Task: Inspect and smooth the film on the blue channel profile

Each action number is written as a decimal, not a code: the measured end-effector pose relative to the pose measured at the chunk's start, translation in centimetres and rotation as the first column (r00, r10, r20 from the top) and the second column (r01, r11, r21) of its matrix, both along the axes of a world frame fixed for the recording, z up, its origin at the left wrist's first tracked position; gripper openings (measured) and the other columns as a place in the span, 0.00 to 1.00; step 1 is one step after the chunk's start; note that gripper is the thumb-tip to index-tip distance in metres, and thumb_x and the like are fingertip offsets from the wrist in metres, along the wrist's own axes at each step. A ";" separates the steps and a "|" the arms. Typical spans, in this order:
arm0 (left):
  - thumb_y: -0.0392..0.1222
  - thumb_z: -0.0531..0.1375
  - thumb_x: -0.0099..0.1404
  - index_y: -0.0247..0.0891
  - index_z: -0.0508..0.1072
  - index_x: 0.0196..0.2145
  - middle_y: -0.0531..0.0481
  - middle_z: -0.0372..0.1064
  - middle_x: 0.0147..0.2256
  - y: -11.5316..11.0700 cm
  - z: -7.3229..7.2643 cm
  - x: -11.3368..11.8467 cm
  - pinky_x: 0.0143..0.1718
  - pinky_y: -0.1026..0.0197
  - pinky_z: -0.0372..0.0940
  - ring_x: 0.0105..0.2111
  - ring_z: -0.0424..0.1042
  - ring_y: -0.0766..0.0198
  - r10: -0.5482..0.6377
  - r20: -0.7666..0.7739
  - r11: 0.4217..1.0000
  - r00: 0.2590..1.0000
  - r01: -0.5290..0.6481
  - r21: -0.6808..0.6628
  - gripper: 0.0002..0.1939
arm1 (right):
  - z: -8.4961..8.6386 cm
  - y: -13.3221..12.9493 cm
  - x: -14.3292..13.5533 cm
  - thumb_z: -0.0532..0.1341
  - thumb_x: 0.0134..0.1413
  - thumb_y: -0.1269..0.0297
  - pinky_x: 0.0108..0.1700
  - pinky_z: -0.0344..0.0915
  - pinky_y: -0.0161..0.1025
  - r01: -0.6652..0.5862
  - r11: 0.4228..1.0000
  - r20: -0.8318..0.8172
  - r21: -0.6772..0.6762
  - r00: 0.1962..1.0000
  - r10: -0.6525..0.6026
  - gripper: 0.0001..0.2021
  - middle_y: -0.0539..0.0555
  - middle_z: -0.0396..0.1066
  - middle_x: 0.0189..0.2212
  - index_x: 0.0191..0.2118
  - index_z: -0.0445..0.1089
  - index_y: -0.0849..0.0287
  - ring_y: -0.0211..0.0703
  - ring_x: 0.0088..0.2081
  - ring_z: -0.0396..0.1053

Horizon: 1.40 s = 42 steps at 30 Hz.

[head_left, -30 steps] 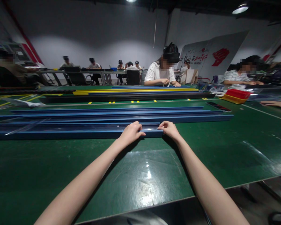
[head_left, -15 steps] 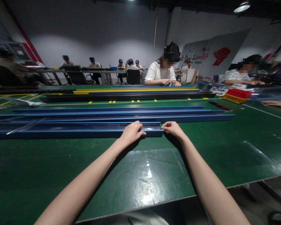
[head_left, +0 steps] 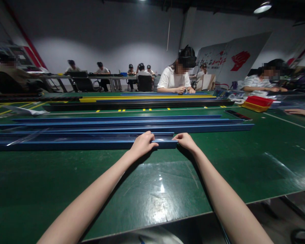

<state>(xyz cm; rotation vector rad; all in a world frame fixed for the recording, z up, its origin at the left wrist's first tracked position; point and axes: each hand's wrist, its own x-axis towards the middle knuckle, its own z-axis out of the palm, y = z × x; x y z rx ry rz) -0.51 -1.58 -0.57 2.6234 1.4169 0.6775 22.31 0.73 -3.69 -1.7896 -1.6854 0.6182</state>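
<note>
A long blue channel-shaped strip (head_left: 91, 145) lies across the green table, with clear film (head_left: 73, 138) inside it. My left hand (head_left: 143, 142) is closed over the strip near its right end, thumb on the near wall and fingers reaching inside. At that end, my right hand (head_left: 185, 140) is pinched, its fingertips touching the strip's end. Whatever is between those fingertips is too small to make out. Behind this strip lie further blue channel strips (head_left: 205, 128), parallel to it.
A clear sheet (head_left: 165, 189) lies flat on the table (head_left: 244, 162) before me. Farther back are black and yellow strips (head_left: 147, 98), a phone (head_left: 237, 115) and red and yellow bins (head_left: 258, 102). A co-worker (head_left: 174, 79) sits across; another person's hand (head_left: 300, 112) rests at right.
My right hand has shifted slightly left, its fingertips now over the strip's end. The left hand and the strip have stayed in place.
</note>
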 end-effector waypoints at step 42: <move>0.44 0.58 0.59 0.37 0.63 0.27 0.52 0.63 0.31 -0.2 0.2 0.0 0.32 0.64 0.58 0.32 0.64 0.64 -0.066 -0.021 0.998 0.998 0.067 0.018 0.09 | 0.1 -0.2 -0.2 0.59 0.41 0.61 0.33 0.60 0.33 0.025 0.999 0.070 -0.020 0.997 -0.023 0.08 0.54 0.73 0.25 0.25 0.73 0.58 0.42 0.31 0.69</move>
